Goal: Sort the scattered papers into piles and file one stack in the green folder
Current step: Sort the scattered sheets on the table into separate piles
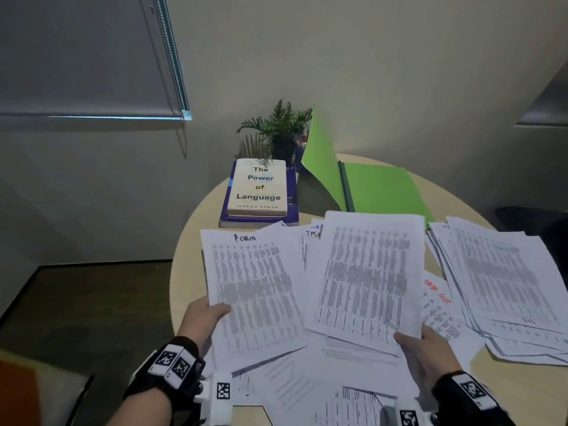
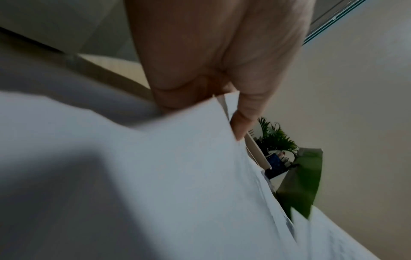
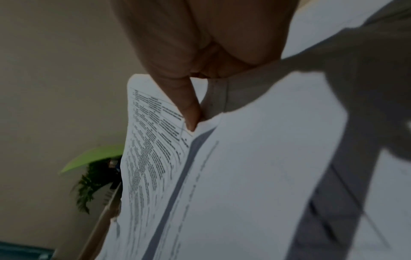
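Pinched by its lower left edge between thumb and fingers, a printed sheet headed "FORM" (image 1: 255, 290) is held up by the left hand (image 1: 201, 318), the thumb lying on its face. Likewise the right hand (image 1: 427, 352) pinches the lower right corner of a second printed sheet (image 1: 365, 275), thumb on top; the right wrist view shows the thumb tip (image 3: 191, 121) pressed to the paper, though blur hides how many sheets it holds. Beneath both lie scattered papers (image 1: 322, 382) on the round table (image 1: 184, 272), with a loose pile (image 1: 507, 287) to the right. At the far side of the table the green folder (image 1: 381, 186) lies open, its cover raised. Beside it sit a stack of books (image 1: 261, 192) and a potted plant (image 1: 279, 127).
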